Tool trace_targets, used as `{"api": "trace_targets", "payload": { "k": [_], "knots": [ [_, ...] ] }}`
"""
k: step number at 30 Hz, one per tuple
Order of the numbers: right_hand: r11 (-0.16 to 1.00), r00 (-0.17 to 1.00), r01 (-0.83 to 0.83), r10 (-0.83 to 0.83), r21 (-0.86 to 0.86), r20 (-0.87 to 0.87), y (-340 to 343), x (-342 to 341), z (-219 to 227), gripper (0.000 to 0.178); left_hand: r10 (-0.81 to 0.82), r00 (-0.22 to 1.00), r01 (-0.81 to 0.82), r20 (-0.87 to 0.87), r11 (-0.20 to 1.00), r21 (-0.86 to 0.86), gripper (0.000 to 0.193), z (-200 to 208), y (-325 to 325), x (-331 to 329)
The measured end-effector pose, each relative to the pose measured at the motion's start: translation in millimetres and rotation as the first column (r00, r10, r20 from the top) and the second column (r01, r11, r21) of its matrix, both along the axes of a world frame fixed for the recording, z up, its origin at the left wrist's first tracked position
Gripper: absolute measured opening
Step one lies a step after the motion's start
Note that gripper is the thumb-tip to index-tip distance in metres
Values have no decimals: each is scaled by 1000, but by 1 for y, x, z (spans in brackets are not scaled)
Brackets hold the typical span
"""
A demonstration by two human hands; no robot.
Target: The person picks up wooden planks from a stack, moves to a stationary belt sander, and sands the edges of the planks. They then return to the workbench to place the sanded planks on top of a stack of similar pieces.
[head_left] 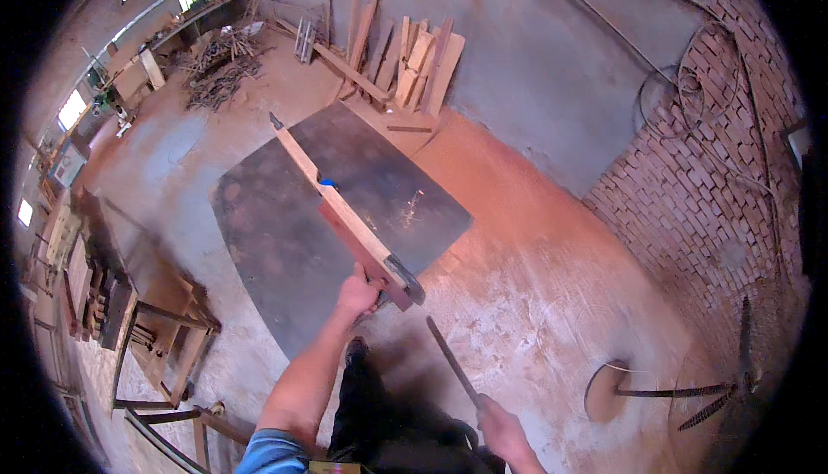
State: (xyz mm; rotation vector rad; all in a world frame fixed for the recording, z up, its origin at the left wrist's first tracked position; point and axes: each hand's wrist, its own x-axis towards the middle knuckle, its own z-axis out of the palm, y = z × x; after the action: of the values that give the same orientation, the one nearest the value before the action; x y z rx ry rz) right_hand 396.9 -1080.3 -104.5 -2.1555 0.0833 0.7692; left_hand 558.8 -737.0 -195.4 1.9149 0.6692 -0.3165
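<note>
A large dark flat tabletop lies before me. Across it runs a long pale wooden fence, notched near its middle, with a blue piece showing at the notch. Clamp-like dark metal parts sit at the fence's far end and near end. A narrow reddish-brown board lies along the fence's left side. My left hand is closed on this board close to its near end. Lower right, apart from the table, my right hand grips a long, flat, dark bar by its lower end.
Planks lean against the grey wall at the back. A scrap pile lies far left. Wooden frames stand at the left. A fan-like thing with dark blades and a round disc are at the lower right.
</note>
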Motion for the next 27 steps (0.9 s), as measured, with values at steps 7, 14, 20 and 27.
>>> {"api": "trace_targets", "payload": {
  "k": [7, 14, 20, 27],
  "knots": [
    [990, 989, -140, 142, -27, 49, 24, 27, 5, 41, 200, 970, -196, 141, 980, -42, 37, 0, 7, 13],
    [969, 975, -218, 222, -112, 22, 46, 47, 5, 36, 156, 982, -163, 102, 985, 58, 54, -13, 10, 19],
    [924, 957, -286, 291, -254, -18, 59, 58, 8, 38, 95, 966, -157, 239, 954, 256, 61, -47, 27, 24],
    [920, 938, -279, 322, -274, 128, 75, 67, -5, 37, 108, 992, -119, 66, 975, 188, 65, -6, 41, 43]
  ]
}}
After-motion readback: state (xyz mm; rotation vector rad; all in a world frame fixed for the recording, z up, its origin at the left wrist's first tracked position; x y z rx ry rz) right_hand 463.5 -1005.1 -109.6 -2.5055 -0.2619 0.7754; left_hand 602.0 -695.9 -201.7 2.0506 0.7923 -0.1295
